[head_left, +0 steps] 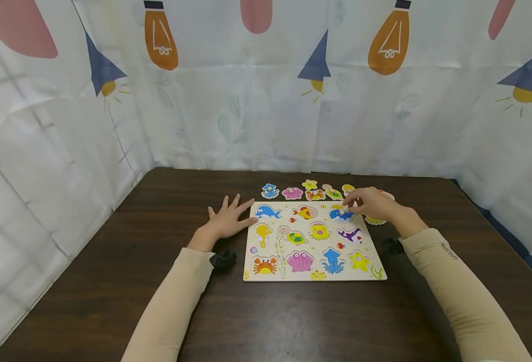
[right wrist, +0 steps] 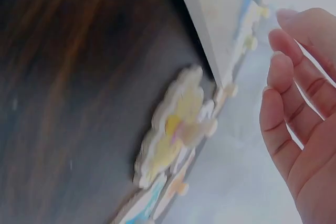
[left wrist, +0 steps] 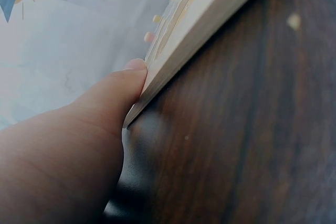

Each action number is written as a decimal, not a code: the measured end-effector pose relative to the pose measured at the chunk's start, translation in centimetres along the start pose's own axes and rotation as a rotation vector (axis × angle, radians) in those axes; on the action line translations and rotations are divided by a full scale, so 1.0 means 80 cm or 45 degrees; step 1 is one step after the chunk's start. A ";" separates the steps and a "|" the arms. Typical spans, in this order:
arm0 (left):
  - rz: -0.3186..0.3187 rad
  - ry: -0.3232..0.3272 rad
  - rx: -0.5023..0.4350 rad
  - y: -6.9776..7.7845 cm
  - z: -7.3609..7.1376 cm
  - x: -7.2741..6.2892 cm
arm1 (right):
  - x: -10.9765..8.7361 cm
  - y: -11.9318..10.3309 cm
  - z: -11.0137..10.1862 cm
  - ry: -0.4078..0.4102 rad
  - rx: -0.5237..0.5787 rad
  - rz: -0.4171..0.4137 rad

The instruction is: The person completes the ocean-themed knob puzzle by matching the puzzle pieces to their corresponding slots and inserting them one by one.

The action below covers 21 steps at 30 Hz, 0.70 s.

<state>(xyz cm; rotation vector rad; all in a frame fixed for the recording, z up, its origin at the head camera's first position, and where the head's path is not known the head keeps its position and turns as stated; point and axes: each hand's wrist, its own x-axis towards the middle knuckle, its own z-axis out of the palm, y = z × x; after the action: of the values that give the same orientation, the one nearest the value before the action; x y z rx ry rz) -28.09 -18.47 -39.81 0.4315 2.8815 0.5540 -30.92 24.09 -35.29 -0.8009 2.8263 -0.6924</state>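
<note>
A pale wooden peg-puzzle board (head_left: 272, 275) with sea-animal pictures lies flat on the table. My left hand (head_left: 225, 221) spreads its fingers at the board's left edge; the thumb (left wrist: 135, 65) touches that edge in the left wrist view. Over the board's far right corner, my right hand (head_left: 374, 205) has loosely bent fingers (right wrist: 281, 69), with nothing seen between them and the thumb. Just below its fingertips is a blue sea-animal picture (head_left: 340, 216), with a small yellow knob (right wrist: 264, 12) close to the thumb tip.
Behind the board lie loose pieces: a blue squid (head_left: 270, 191), a pink shell (head_left: 292, 193), a yellow starfish (head_left: 309, 184), a crab (head_left: 315, 195) and a turtle (head_left: 333, 193). A yellow piece (right wrist: 173, 135) lies beside the board's right edge. A patterned curtain (head_left: 266, 120) hangs behind the dark table (head_left: 112, 281).
</note>
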 end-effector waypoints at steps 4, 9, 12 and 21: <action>-0.008 -0.012 -0.005 0.000 0.001 -0.001 | -0.012 0.004 -0.007 0.052 0.045 0.074; -0.004 -0.013 -0.003 0.000 0.001 0.000 | -0.024 0.015 -0.012 0.105 0.092 0.099; 0.000 -0.008 -0.004 0.000 0.000 0.000 | -0.030 0.021 -0.015 0.132 0.169 0.129; 0.003 -0.006 -0.008 -0.001 0.000 0.003 | -0.043 0.035 -0.023 0.121 0.306 0.269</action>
<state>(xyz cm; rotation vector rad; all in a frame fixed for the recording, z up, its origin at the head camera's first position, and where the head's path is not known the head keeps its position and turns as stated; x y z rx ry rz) -28.32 -18.45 -39.86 0.4348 2.8748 0.5615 -29.73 28.74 -34.94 -0.4351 2.7795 -1.0331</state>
